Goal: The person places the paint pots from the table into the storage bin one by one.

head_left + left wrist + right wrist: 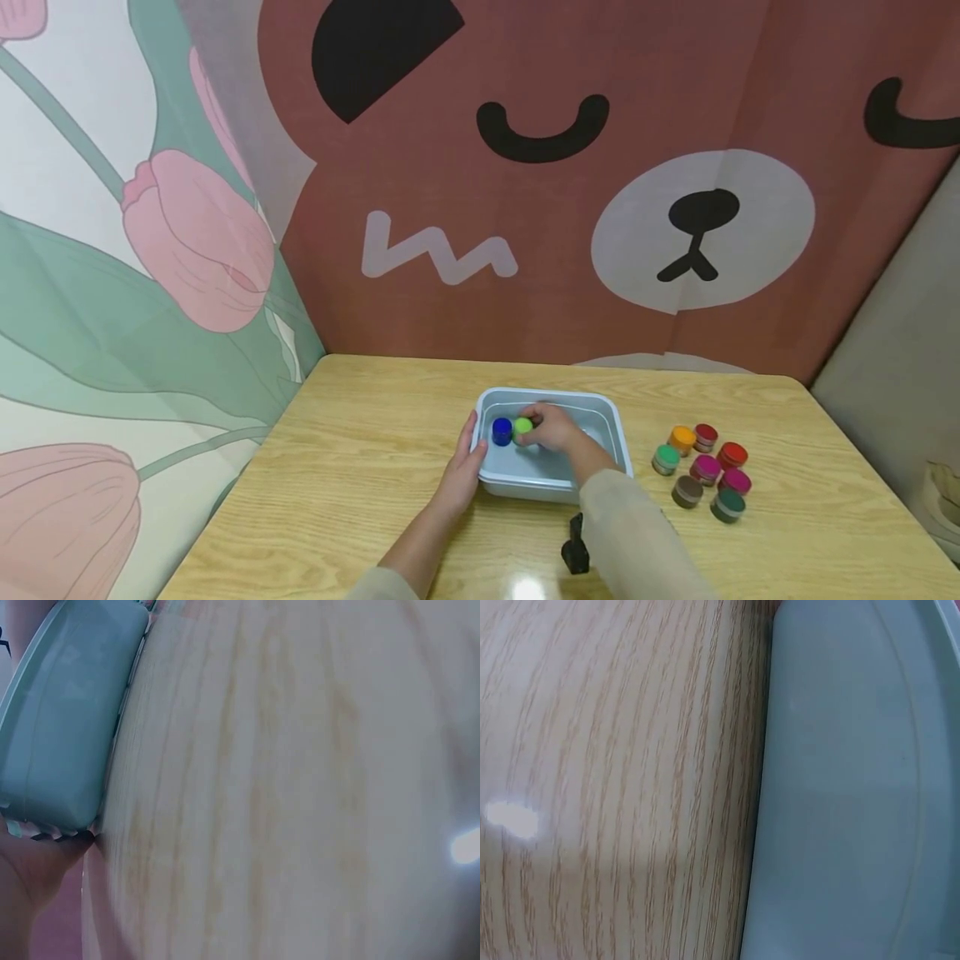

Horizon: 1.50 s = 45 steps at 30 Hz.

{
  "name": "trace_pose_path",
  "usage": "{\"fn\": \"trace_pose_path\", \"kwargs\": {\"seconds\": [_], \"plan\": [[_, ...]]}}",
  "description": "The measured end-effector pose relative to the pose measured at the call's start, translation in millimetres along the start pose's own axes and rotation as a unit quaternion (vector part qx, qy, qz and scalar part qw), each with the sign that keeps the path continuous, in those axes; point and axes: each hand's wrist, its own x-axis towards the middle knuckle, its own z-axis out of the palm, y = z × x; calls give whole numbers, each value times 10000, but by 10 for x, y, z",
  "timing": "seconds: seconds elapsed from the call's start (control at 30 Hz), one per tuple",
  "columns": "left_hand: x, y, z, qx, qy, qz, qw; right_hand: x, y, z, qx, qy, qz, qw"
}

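A light blue plastic bin (555, 483) sits on the wooden table in the head view. My left hand (459, 479) holds its left end, the thumb near the front corner and the fingers along the outer wall. Inside the bin, toward the left, stands a small blue jar (502, 432). Right beside it, my right hand (553, 428) pinches a small jar with a lime-green top (522, 427). The left wrist view shows the bin's outer wall (67, 720) and part of the left hand (37, 874). From the right wrist, the bin's side (832, 787) shows, but the pinching fingers are hidden.
Several small jars with coloured lids stand grouped right of the bin, among them an orange jar (682, 438), a green jar (666, 458) and a brown jar (687, 491). A black device (575, 546) is by the right sleeve. Printed cloth hangs behind the table (360, 433).
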Motion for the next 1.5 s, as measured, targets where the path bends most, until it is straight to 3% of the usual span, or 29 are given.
{"fn": "trace_pose_path", "kwargs": {"seconds": [0.4,0.67,1.5], "plan": [[1,-7,7,-60,17,40,10000,-44,7,-57,349,-2,88,9994],[-11,10,2,-40,66,94,9999,-131,14,-147,689,48,-337,9970],[-27,35,13,-212,8,114,9997,-558,114,-808,836,-16,-555,9949]]}}
